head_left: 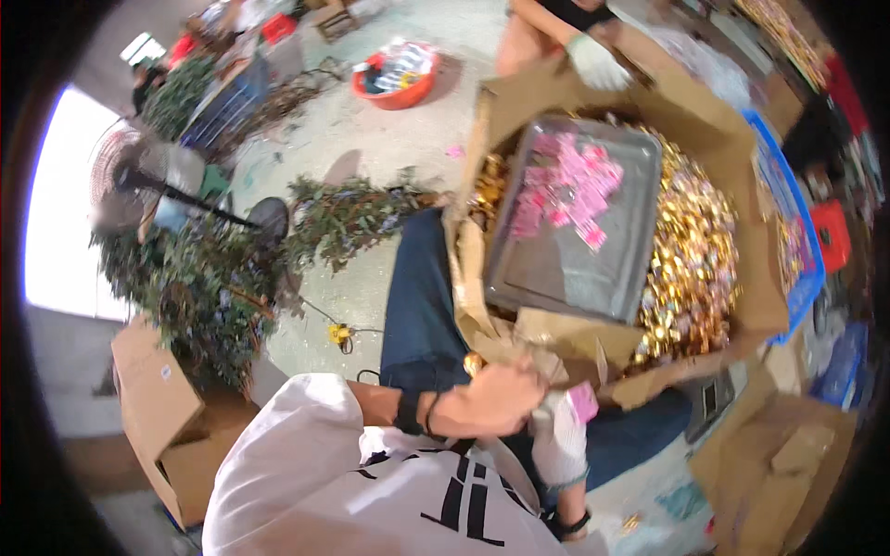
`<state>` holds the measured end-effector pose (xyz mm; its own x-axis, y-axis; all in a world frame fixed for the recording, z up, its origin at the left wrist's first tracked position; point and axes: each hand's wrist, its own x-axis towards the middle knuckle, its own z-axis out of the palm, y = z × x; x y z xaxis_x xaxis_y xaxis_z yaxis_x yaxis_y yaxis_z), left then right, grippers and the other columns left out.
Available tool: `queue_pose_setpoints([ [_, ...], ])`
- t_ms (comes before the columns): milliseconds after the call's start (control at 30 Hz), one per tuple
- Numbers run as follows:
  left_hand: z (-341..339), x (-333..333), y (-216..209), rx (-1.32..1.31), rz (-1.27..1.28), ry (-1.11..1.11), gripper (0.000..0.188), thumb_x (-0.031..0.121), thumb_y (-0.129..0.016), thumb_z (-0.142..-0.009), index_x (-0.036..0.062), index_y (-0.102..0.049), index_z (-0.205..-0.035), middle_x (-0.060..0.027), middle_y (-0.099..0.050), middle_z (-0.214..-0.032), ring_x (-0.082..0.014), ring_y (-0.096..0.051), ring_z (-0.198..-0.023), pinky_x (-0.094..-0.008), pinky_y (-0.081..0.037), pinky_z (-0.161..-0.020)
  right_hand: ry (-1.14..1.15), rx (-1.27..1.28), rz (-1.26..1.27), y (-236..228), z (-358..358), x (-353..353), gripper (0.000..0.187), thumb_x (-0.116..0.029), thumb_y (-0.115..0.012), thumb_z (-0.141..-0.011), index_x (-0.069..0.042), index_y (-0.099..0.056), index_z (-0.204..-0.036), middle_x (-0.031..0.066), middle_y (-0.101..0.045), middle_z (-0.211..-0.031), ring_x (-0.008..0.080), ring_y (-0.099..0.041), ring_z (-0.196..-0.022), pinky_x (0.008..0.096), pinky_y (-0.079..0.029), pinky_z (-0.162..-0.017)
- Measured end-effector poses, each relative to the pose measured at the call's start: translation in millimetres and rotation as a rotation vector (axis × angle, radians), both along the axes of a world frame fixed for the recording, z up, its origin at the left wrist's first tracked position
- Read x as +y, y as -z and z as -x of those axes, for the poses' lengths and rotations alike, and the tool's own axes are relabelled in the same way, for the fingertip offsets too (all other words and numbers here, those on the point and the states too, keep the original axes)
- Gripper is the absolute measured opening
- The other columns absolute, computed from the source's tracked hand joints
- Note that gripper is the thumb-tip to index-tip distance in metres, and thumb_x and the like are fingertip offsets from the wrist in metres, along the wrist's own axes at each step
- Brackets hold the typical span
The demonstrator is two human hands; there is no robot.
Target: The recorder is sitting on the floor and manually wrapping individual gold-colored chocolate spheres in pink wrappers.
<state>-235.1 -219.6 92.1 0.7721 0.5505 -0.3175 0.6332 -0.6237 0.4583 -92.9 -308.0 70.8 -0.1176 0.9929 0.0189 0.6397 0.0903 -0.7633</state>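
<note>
My left hand is bare, with a dark band at the wrist. Its fingers are closed and blurred by motion, so what they grip is hidden. A small gold-wrapped piece shows right at its far side; I cannot tell whether the hand holds it. Touching or nearly touching it is my right hand, in a white glove, closed on a small pink packet. Just beyond both hands stands a cardboard box filled with gold-wrapped pieces. A grey tray with pink packets rests on top of them.
Across the box is another person's gloved hand. A blue basket adjoins the box's right side. Leafy branches, a fan and an opened carton lie left. A red basin sits farther off on the floor.
</note>
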Motion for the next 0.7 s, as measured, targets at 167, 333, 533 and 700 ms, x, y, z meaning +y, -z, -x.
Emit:
queue_pose_setpoints([
  [167,22,-46,21,-0.069,0.017,0.014,0.035,0.012,-0.069,-0.055,-0.0051,-0.059,-0.084,-0.0129,-0.061,-0.084,-0.0314,-0.052,-0.096,-0.0350,-0.054,-0.058,0.087,0.084,0.437,-21,30,-19,0.016,-0.011,-0.049,-0.087,-0.001,-0.054,-0.098,0.0203,-0.059,-0.085,0.0391,-0.059,-0.081,0.0427,-0.046,-0.068],
  [333,39,-70,32,-0.057,0.035,-0.016,0.035,0.013,-0.070,-0.056,-0.0058,-0.058,-0.084,-0.0127,-0.061,-0.081,-0.0313,-0.053,-0.094,-0.0366,-0.054,-0.057,0.031,0.068,0.474,1,39,-40,0.015,-0.015,-0.048,-0.087,-0.005,-0.054,-0.097,0.0228,-0.059,-0.085,0.0434,-0.058,-0.078,0.0491,-0.045,-0.064],
  [533,42,-69,31,-0.039,0.053,-0.092,0.031,0.014,-0.069,-0.059,-0.0049,-0.059,-0.081,-0.0142,-0.061,-0.076,-0.0317,-0.054,-0.090,-0.0375,-0.052,-0.053,-0.049,0.007,0.473,12,37,-38,0.021,-0.016,-0.042,-0.091,-0.002,-0.056,-0.095,0.0181,-0.060,-0.071,0.0361,-0.061,-0.064,0.0405,-0.047,-0.059],
  [700,44,-57,33,-0.064,0.248,-0.013,0.027,0.014,-0.066,-0.059,-0.0048,-0.061,-0.077,-0.0173,-0.062,-0.071,-0.0338,-0.056,-0.083,-0.0411,-0.050,-0.054,-0.017,0.131,0.565,28,31,-42,0.023,-0.019,-0.041,-0.091,-0.004,-0.058,-0.095,0.0196,-0.061,-0.075,0.0382,-0.060,-0.070,0.0429,-0.047,-0.061],
])
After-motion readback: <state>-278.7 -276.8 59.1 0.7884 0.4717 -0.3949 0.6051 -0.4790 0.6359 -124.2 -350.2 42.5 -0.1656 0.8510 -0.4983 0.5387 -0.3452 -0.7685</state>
